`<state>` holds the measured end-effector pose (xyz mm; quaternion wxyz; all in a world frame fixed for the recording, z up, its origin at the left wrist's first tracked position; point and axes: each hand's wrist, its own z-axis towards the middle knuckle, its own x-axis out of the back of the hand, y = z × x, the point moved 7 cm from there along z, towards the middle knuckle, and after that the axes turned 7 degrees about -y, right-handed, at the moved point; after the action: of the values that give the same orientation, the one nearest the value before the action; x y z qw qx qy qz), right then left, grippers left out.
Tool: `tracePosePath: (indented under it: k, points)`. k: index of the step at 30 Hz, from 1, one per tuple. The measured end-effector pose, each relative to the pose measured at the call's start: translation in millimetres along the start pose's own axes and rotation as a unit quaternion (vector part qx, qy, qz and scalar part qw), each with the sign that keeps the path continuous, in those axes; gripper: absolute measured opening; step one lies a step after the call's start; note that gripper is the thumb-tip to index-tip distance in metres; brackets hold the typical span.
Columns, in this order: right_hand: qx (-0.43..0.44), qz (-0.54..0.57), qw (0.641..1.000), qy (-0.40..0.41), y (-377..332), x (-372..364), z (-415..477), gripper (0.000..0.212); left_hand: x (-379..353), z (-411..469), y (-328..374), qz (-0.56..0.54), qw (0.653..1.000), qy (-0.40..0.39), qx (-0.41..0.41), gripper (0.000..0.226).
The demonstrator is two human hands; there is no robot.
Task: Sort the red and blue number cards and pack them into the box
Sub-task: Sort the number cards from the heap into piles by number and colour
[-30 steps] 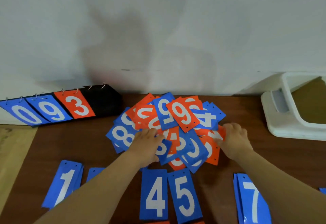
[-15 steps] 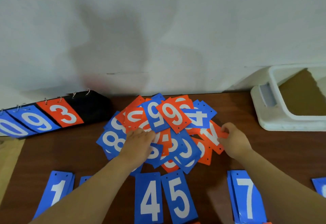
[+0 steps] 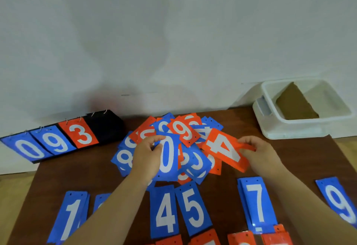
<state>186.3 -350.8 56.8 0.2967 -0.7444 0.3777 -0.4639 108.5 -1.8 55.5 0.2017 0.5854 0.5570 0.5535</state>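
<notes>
A mixed heap of red and blue number cards (image 3: 185,128) lies in the middle of the brown table. My left hand (image 3: 147,156) grips a blue 0 card (image 3: 168,156) lifted over the heap. My right hand (image 3: 258,152) pinches the edge of a red 4 card (image 3: 224,150), raised and tilted. Along the near side lie sorted blue cards: 1 (image 3: 71,217), 4 (image 3: 164,210), 5 (image 3: 193,208), 7 (image 3: 256,204) and 9 (image 3: 340,200). Red cards (image 3: 239,238) peek in at the bottom edge. The white box (image 3: 289,125) stands at the back right.
A black flip scoreboard (image 3: 106,125) showing 0, 9, 3 leans against the wall at the back left. A brown cardboard piece (image 3: 293,105) lies inside the box. The white wall runs directly behind the table.
My left hand has picked a blue 0 card out of the heap. My right hand has pulled out a red 4 card and lifted it. The view has tilted up a little.
</notes>
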Motion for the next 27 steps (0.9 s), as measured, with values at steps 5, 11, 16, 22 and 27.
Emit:
tracePosePath:
  k: [5, 11, 16, 22, 27]
  points:
    - [0.046, -0.109, 0.981, -0.155, -39, -24, -47, 0.03, 15, -50, -14, -0.026, 0.999, 0.025, -0.003, 0.037]
    - [0.128, -0.226, 0.922, -0.288, -67, -77, -106, 0.028, 23, -118, -44, 0.037, 0.999, -0.023, -0.011, 0.055]
    - [0.186, -0.262, 0.879, -0.353, -78, -125, -140, 0.033, 18, -170, -61, 0.008, 0.998, -0.067, -0.017, 0.045]
    - [0.175, -0.115, 0.941, -0.265, -59, -164, -155, 0.024, 28, -216, -96, -0.046, 0.997, 0.023, 0.054, 0.039]
    - [0.103, -0.035, 0.966, -0.235, -22, -196, -175, 0.023, 56, -244, -115, -0.035, 0.996, 0.068, 0.046, 0.04]
